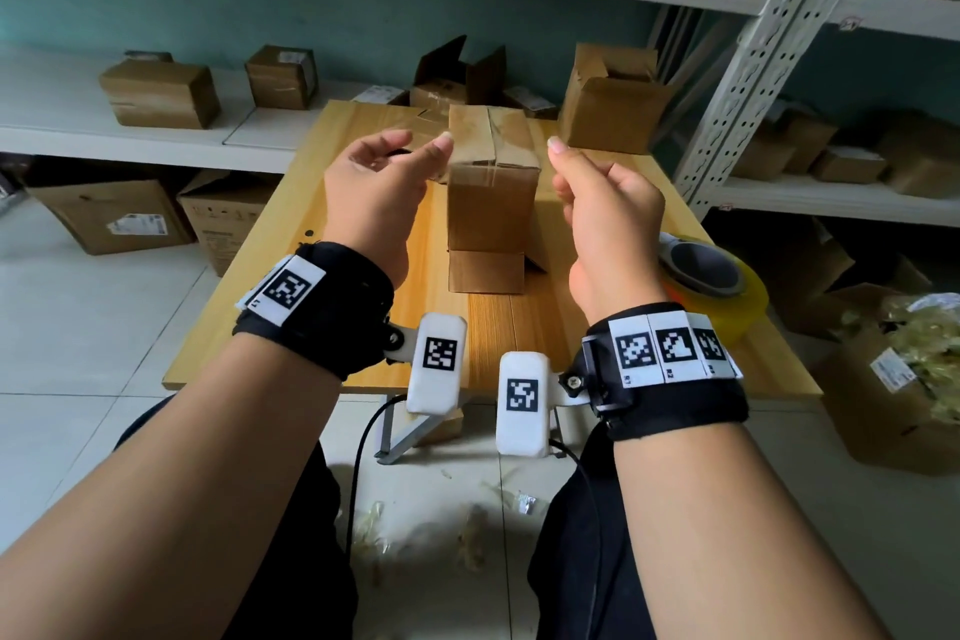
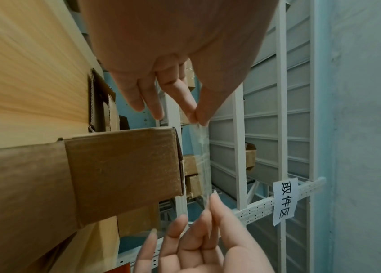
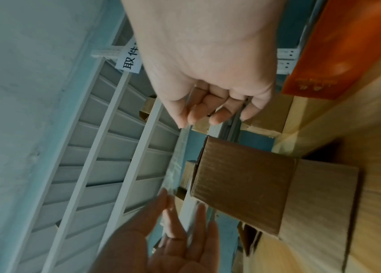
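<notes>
While the left hand [image 1: 374,192] and right hand [image 1: 608,218] each pinch one end, a clear strip of adhesive tape [image 2: 202,157] stretches between them just above the tall brown cardboard box [image 1: 491,192].
Thumb and forefinger of each hand press together on the strip. The box stands upright on the light wooden table [image 1: 524,322], top flaps closed. Right of the box lies a yellowish tape roll on a grey dispenser [image 1: 711,286].

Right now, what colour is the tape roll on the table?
The tape roll is yellow; head view.

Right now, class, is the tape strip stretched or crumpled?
Stretched: the tape strip spans between pinching left hand and right hand, above the box.
</notes>
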`<state>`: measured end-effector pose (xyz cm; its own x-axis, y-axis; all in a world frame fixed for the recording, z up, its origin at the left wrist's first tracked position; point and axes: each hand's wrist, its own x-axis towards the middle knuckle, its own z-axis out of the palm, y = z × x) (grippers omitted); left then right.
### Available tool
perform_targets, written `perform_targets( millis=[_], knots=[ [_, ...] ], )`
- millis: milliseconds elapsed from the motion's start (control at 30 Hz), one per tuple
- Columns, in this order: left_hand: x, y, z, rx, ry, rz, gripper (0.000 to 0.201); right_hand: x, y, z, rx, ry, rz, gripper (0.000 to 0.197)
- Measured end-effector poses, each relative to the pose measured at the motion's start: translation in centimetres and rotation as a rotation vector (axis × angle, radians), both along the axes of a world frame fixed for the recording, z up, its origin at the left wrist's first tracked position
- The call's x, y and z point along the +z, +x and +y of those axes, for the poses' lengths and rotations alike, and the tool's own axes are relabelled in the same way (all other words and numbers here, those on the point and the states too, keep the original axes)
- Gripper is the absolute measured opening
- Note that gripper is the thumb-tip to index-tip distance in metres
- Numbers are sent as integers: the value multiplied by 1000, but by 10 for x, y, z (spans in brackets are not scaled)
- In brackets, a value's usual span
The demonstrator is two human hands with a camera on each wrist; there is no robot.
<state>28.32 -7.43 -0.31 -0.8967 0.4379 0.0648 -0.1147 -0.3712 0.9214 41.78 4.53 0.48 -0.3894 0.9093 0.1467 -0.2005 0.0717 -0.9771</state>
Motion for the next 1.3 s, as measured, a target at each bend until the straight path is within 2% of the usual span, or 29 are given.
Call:
perform_targets(
  millis=[67,167,300,467,633,800,1100,1167,1233,1300],
  knots=[
    [0,-3,2,-22,6,-38,49,2,-1,-1,20,-75,1,18],
    [1,-6,4,-69,5,-105,37,5,-6,1,54,-140,-21,18],
    [0,-6,6,-100,4,-201,48,5,-10,2,88,-236,-22,16],
    [-2,0,5,-114,-27,-237,33,5,-11,4,71,-322,-38,17],
    [-2,0,4,-125,-58,-240,45,3,-12,2,18,-274,-47,19],
    [-1,0,2,-126,-63,-198,58,0,-13,2,45,-293,-17,15],
    [1,1,1,-113,-57,-182,59,3,-8,3,93,-314,-70,17],
    [0,0,1,-101,-64,-181,53,4,-6,3,103,-314,-90,19],
    [0,0,2,-100,-77,-174,35,4,-5,3,107,-316,-97,21],
    [0,1,2,-105,-90,-173,28,5,-5,3,104,-316,-109,21]
  ],
)
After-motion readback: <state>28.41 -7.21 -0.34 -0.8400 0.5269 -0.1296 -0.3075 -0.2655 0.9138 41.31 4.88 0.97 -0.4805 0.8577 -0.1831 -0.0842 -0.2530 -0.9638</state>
